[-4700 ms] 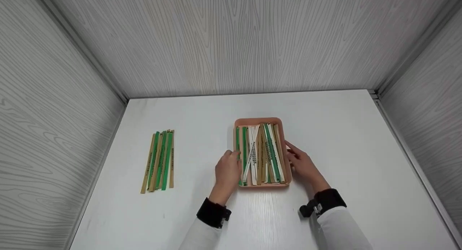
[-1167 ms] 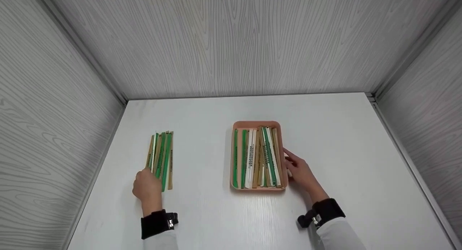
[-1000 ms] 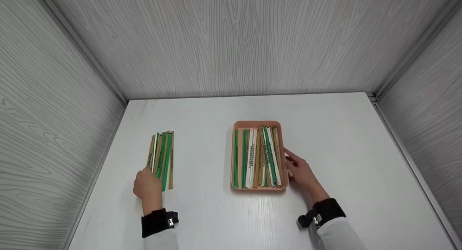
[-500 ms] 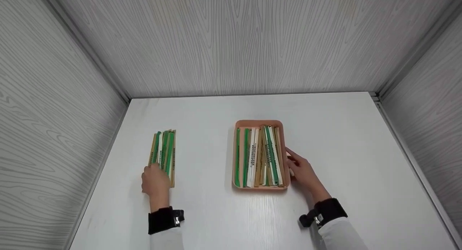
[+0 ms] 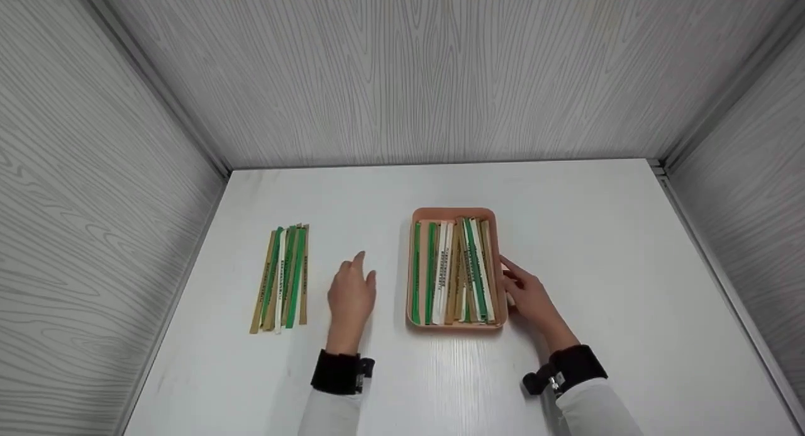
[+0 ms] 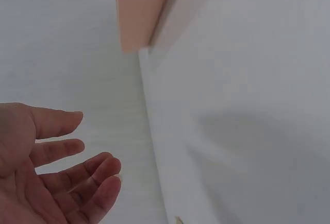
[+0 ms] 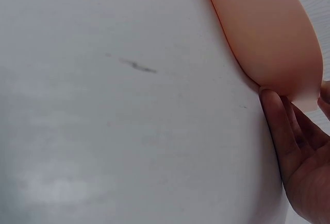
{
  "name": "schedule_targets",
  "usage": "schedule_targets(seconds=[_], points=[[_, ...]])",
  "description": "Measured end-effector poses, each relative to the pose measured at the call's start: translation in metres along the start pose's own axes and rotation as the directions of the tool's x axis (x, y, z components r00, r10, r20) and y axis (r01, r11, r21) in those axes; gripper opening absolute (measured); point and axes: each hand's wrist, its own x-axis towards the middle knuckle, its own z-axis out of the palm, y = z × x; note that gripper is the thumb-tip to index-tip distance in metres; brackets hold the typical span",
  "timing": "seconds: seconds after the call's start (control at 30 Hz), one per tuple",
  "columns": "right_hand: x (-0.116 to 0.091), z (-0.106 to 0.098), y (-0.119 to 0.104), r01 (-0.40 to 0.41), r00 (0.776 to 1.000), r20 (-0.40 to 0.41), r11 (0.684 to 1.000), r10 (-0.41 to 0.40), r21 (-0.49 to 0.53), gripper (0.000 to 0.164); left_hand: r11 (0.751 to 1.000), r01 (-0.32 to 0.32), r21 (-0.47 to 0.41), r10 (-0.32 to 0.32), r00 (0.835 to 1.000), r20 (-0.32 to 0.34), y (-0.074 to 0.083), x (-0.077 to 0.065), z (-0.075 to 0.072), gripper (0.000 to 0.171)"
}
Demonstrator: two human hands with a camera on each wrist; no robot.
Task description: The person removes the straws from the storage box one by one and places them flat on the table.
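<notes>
My left hand point(image 5: 352, 297) is over the table between the left group of strips and the tray, with nothing in it. Its fingers are loosely bent and apart in the left wrist view. Slim printed strips point(image 5: 281, 279), green, brown and white, look like paper-wrapped straws and lie side by side at the left. A pink tray point(image 5: 456, 213) holds several more such strips point(image 5: 442, 272). My right hand point(image 5: 531, 301) touches the tray's right side. In the right wrist view its fingers point(image 7: 278, 113) rest against the tray's outer wall, low by the table; some fingers are partly hidden.
The white table point(image 5: 604, 234) is bounded by a grey wood-grain panel point(image 5: 409, 77) at the back and panels on both sides. Black wrist straps with small cameras point(image 5: 534, 383) sit above both hands.
A white strip that lay crosswise in the tray is now in the left group. My left hand has let go of it and moved right towards the tray. The right hand stays at the tray.
</notes>
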Motion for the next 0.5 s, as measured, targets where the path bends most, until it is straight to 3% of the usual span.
schedule_targets(seconds=[0.13, 0.23, 0.37, 0.5], points=[[0.000, 0.000, -0.001, 0.014, 1.000, 0.002, 1.000, -0.014, -0.007, 0.051, 0.995, -0.090, -0.049, 0.092, 0.994, 0.057, 0.039, -0.006, 0.015, 0.045], [0.000, -0.001, -0.001, 0.001, 1.000, 0.004, 1.000, -0.001, -0.004, 0.050, 0.983, -0.156, -0.094, 0.165, 0.982, 0.094, 0.060, -0.014, 0.028, 0.044], [0.000, -0.001, -0.002, -0.015, 1.000, 0.014, 1.000, 0.015, 0.016, 0.050, 0.967, -0.236, -0.100, 0.246, 0.964, 0.098, 0.075, -0.024, 0.048, 0.042], [-0.004, -0.003, -0.010, -0.017, 0.999, 0.032, 0.999, 0.016, 0.029, 0.051, 0.963, -0.267, -0.045, 0.270, 0.957, 0.101, 0.082, -0.028, 0.065, 0.029]])
